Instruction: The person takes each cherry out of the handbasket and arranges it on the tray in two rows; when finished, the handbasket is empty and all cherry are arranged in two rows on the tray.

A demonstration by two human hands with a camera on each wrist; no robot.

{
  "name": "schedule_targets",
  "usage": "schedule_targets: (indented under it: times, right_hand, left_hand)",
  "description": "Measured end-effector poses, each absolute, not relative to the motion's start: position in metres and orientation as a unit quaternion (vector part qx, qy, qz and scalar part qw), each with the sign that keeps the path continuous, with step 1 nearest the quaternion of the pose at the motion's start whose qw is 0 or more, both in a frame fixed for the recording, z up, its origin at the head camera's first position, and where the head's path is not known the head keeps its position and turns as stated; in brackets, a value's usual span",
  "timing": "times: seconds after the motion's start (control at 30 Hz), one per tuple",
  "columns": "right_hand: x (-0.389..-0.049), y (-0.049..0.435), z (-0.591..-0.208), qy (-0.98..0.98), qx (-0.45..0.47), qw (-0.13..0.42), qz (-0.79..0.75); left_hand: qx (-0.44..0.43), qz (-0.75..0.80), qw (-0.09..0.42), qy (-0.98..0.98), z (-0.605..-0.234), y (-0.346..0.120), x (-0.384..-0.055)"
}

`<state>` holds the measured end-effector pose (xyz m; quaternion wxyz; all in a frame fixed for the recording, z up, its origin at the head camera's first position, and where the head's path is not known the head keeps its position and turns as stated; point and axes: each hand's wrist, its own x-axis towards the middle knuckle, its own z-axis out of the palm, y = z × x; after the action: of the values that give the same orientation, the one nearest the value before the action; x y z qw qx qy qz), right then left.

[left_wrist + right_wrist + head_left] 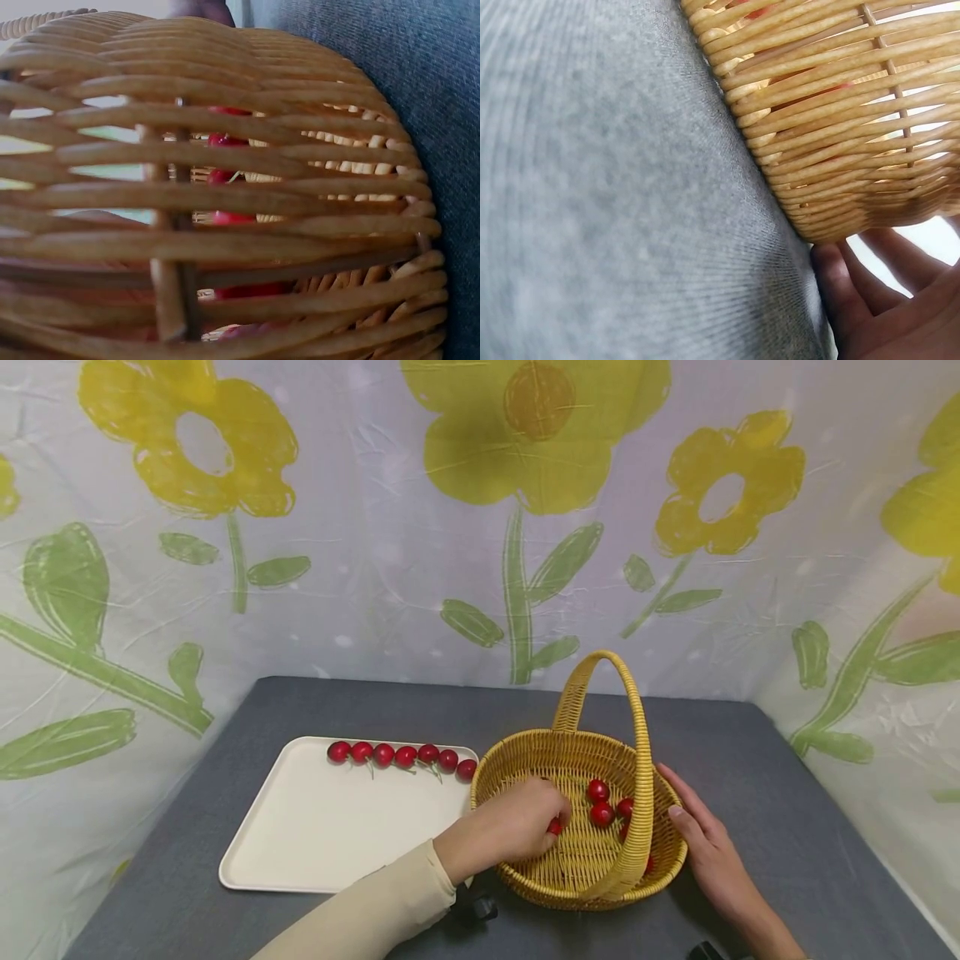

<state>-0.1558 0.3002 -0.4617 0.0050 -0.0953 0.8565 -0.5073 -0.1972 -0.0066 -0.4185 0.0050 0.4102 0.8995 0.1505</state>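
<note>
My left hand (517,818) reaches over the near left rim into a yellow wicker basket (517,885) and pinches a red cherry (555,827), partly hidden by the fingers. More cherries (602,814) lie in the right half of the basket, some behind its tall handle (642,777). Against the basket's right outer side rests my right hand (708,852), its thumb by the rim and its fingers extended. The right wrist view shows those fingers (844,285) touching the wicker. Through the weave in the left wrist view, red cherries (232,217) show in part.
Left of the basket lies a white rectangular tray (337,835) with a row of several red cherries (406,757) along its far edge. Both stand on a dark grey table (780,793). A flower-printed curtain (360,568) hangs behind and at the sides.
</note>
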Motion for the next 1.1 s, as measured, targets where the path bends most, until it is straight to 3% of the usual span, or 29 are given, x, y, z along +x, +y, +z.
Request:
schedule_targets:
  times: [0.2,0.43,0.8,1.1]
  right_hand:
    - [-0.157,0.301,-0.460,0.857,-0.092,0.015,-0.507]
    - [-0.158,0.303,-0.461,0.857,-0.089,0.016,-0.507]
    - [-0.155,0.301,-0.461,0.859,-0.092,0.005,-0.503]
    - [-0.156,0.301,-0.461,0.860,-0.092,0.005,-0.502]
  left_hand:
    - [0.426,0.184,0.011,0.886,-0.418,-0.007,-0.199]
    - [0.431,0.334,0.011,0.838,-0.410,-0.012,-0.197]
    - [0.420,0.510,0.067,0.748,-0.379,-0.055,-0.156]
    - [0.392,0.546,0.027,0.740,-0.390,-0.113,-0.124]
